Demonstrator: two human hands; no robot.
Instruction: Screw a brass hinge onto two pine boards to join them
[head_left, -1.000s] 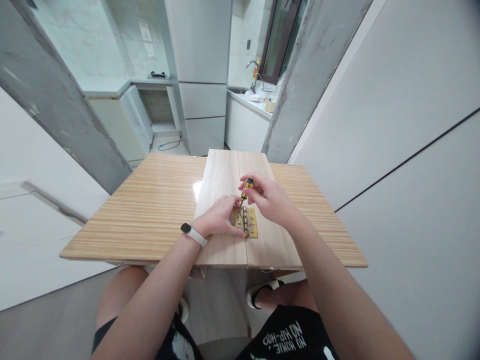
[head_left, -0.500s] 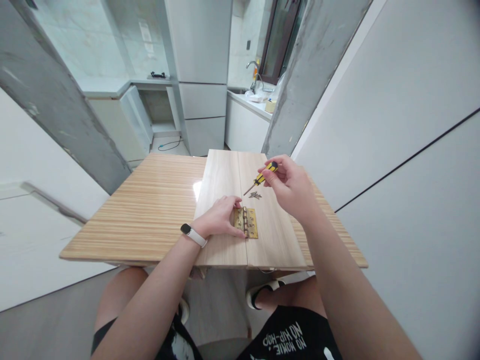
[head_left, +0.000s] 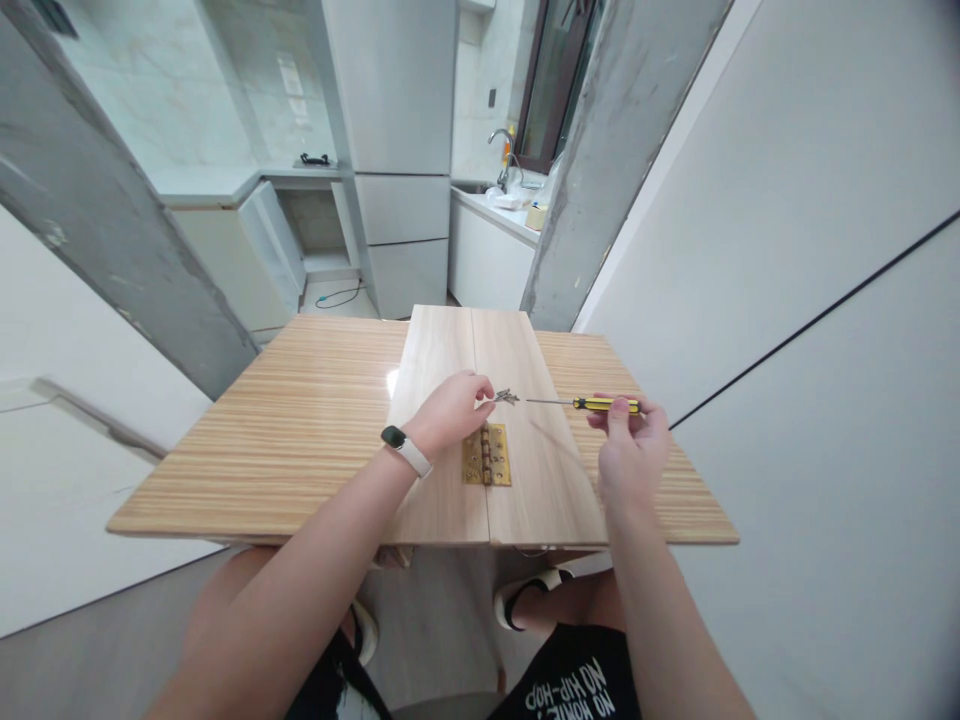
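My left hand (head_left: 456, 408), with a watch on its wrist, reaches over the two pale boards. Its thumb and forefinger close at the left edge of a small pile of screws (head_left: 508, 397), on the end of one screw. Just below lies a brass hinge (head_left: 486, 456), open flat across the seam between the left board (head_left: 435, 350) and the right board (head_left: 517, 350). Off to the right, my right hand (head_left: 634, 445) grips a yellow and black screwdriver (head_left: 607, 404). The screwdriver is roughly level, its shaft pointing left towards the screws without touching them.
Both boards rest on a striped wooden table (head_left: 262, 430). A white panel (head_left: 810, 400) stands close on the right. Beyond the table are a tall fridge (head_left: 401, 120), a counter (head_left: 202, 182) and a sink with a tap (head_left: 501, 150).
My left hand has left the hinge and moved up to the screws. My right hand has moved right and down, turning the screwdriver from a slant to nearly level.
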